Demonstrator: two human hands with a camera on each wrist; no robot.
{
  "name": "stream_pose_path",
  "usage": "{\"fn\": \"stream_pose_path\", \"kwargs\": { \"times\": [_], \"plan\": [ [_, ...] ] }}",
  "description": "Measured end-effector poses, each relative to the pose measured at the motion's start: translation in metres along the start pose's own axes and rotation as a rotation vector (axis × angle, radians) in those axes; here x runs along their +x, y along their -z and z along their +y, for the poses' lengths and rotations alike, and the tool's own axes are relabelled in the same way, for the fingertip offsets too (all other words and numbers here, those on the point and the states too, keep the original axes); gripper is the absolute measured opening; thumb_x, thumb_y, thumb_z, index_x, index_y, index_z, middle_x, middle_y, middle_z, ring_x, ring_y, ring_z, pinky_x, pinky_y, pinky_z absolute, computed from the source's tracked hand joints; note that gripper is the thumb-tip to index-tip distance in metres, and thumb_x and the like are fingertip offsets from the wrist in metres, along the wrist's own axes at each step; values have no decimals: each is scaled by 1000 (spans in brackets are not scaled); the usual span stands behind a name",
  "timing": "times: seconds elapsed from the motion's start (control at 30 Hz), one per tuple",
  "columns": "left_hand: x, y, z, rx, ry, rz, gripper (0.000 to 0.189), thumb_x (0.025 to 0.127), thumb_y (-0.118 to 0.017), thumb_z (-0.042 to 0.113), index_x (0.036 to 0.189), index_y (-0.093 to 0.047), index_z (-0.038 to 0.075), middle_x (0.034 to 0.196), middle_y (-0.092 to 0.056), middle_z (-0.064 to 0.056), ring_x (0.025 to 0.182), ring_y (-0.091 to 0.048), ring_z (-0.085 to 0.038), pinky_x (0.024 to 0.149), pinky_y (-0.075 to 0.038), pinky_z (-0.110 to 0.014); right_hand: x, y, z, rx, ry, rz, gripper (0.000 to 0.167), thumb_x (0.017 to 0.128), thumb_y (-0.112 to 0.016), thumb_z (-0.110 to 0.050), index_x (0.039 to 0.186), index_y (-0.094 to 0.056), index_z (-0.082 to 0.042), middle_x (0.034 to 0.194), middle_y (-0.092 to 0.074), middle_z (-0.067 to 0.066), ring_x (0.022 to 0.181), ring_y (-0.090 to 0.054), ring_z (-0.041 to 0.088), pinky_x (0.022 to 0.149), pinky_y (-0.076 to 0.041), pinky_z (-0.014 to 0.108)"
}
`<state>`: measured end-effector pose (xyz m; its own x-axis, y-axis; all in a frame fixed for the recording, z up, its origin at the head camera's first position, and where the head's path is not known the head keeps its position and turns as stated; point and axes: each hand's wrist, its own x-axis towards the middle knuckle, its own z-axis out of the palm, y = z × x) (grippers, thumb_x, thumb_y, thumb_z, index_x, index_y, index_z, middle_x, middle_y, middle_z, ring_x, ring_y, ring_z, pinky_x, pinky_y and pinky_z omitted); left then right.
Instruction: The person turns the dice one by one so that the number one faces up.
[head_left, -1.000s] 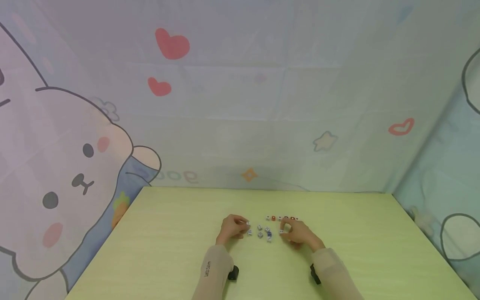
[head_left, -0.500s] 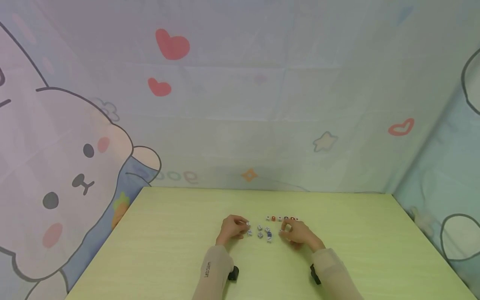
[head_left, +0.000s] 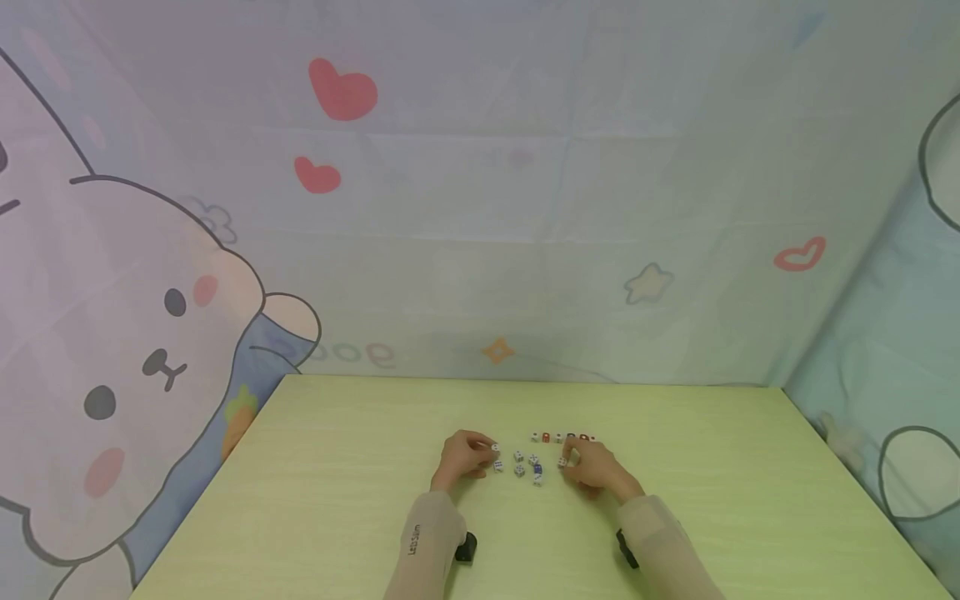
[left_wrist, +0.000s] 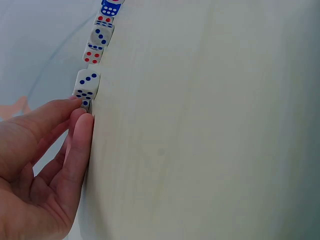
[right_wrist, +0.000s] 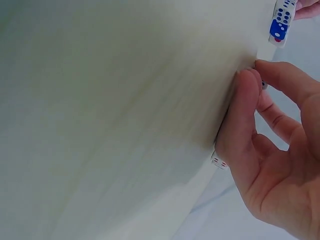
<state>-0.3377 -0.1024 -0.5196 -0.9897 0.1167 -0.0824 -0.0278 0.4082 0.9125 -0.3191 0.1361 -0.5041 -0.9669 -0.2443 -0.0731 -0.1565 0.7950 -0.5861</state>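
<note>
My left hand (head_left: 465,457) rests on the table at the left of a small group of dice, thumb and fingers pinching a white die (head_left: 496,447). In the left wrist view that die (left_wrist: 85,104) is mostly hidden by the fingertips, beside another white die (left_wrist: 86,84) with blue dots. At the group's right, my right hand (head_left: 594,467) pinches a white die (head_left: 562,462) between thumb and finger. Only a sliver of this die (right_wrist: 264,85) shows in the right wrist view. Between the hands lie several white dice (head_left: 519,471) and a blue die (head_left: 537,470).
Behind the group, a row of white, red and blue dice includes a red die (head_left: 546,437); my right hand partly covers the row's right part. A pale yellow-green table (head_left: 315,483) extends around them, ending at a printed cloth (head_left: 450,292) at the back.
Both hands stay in nearly the same place. The die in my right fingers shows a little more of its dotted face, and the head view has shifted very slightly.
</note>
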Motion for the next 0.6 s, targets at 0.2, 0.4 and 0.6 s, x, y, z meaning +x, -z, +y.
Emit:
{"fn": "stream_pose_path", "kwargs": {
  "times": [0.2,0.4,0.6],
  "plan": [
    [0,0,-1,-5,2,0,24,78,-67,12,100,-66,4,91,-65,-12,59,-58,-6,53,-54,-22,-2,2,-1,18,19,2,8,84,-59,-13,89,-53,-10,50,-49,4,38,-43,11,34,-42,23],
    [-1,0,0,-11,-4,1,25,78,-67,12,101,-66,3,91,-65,-12,58,-58,-6,53,-54,-23,-4,2,0,33,47,1,9,85,-56,-9,93,-50,-9,52,-52,5,40,-45,12,35,-43,24],
    [-1,-1,-1,-13,-4,5,24,78,-68,12,101,-66,4,90,-66,-11,58,-58,-5,52,-54,-23,-2,2,1,23,43,-3,9,84,-58,-10,91,-52,-10,52,-52,4,40,-45,11,35,-43,23]
  ]
}}
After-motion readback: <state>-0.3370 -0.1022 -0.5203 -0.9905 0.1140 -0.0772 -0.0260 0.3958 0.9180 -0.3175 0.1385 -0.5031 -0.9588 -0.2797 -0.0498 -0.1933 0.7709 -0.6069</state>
